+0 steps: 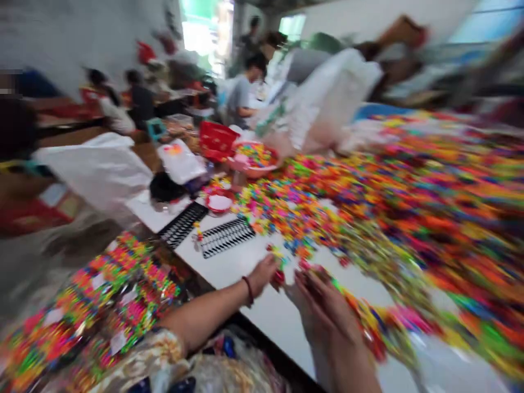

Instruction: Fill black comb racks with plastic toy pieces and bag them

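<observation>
Red small piece (279, 277) pinched btwn both hands (286, 281), orientation too blurred, white table (233, 267).

The table (254, 262) is white, and the heap of small beads (409, 196) spread over it mixes orange, yellow, green, pink, red and blue. The 2 trays (204, 229) are black with rows of white marks. A red basket (216, 139) stands beside a pink bowl (254, 164) filled with the same mixed colours. The plastic bags (98, 169) are white. The packed strips (82, 311) in the near bin show neon pink, green, orange and yellow bands with white labels. The left hand (264, 275) pinches a red piece (279, 277) and wears a dark red wristband (248, 289); its sleeve (139, 363) is patterned in cream and brown.
</observation>
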`<act>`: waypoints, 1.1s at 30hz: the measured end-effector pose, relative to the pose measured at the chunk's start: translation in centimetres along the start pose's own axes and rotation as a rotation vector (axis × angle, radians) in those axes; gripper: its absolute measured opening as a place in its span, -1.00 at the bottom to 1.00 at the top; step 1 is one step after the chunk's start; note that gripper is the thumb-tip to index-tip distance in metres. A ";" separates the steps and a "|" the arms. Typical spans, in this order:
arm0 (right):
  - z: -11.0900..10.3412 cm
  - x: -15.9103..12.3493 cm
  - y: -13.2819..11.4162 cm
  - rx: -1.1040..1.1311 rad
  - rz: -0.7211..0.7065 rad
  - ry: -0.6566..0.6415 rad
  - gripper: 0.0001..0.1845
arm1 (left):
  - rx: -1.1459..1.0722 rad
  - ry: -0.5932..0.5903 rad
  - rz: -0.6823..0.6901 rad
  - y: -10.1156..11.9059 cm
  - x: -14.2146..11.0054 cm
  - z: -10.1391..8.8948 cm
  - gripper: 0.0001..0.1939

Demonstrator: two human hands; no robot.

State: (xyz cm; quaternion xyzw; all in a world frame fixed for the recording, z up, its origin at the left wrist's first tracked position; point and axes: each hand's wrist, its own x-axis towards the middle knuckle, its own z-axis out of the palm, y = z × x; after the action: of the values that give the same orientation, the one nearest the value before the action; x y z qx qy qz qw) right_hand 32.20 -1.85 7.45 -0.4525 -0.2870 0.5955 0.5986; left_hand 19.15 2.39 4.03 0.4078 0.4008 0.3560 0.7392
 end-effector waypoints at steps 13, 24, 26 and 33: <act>-0.8 -6.1 1.2 0.108 0.099 0.223 -0.61 | -0.087 0.064 0.125 -0.4 -1.0 0.3 -0.53; -0.7 -8.0 1.7 0.124 0.035 0.361 -0.59 | -0.156 -0.023 0.044 0.7 -4.8 -0.4 -0.68; -0.6 -8.2 1.7 0.086 0.008 0.362 -0.60 | -0.058 0.013 0.114 0.7 -5.1 -0.8 -0.72; 0.2 -9.0 2.1 -0.236 -0.046 0.345 -0.59 | -0.078 -0.086 -0.003 0.7 -5.8 -1.1 -0.74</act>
State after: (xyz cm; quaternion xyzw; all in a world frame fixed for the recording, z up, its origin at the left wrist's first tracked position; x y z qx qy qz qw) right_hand 29.96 -10.77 7.45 -0.6083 -0.2581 0.4574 0.5951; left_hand 15.55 -1.92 6.06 0.3932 0.3551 0.3520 0.7716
